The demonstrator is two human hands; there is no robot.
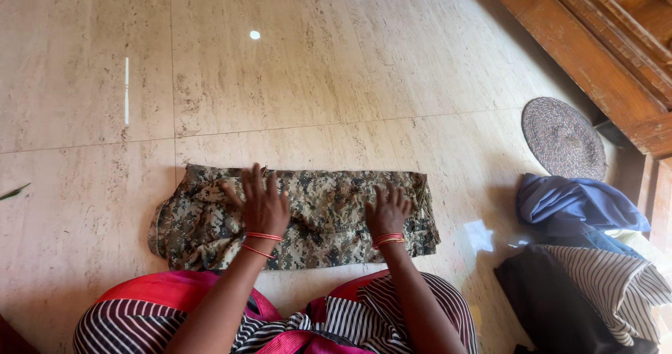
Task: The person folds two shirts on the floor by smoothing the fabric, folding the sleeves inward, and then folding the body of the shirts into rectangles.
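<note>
A folded camouflage garment lies flat on the beige stone floor in front of my knees. My left hand rests palm down on its left half, fingers spread. My right hand presses flat on its right half, fingers apart. Neither hand grips the cloth. Red thread bangles circle both wrists. My lap, in striped and pink fabric, fills the bottom edge.
A pile of clothes sits at the right: a blue garment, a striped one and a dark one. A round woven mat lies by a carved wooden door at the top right.
</note>
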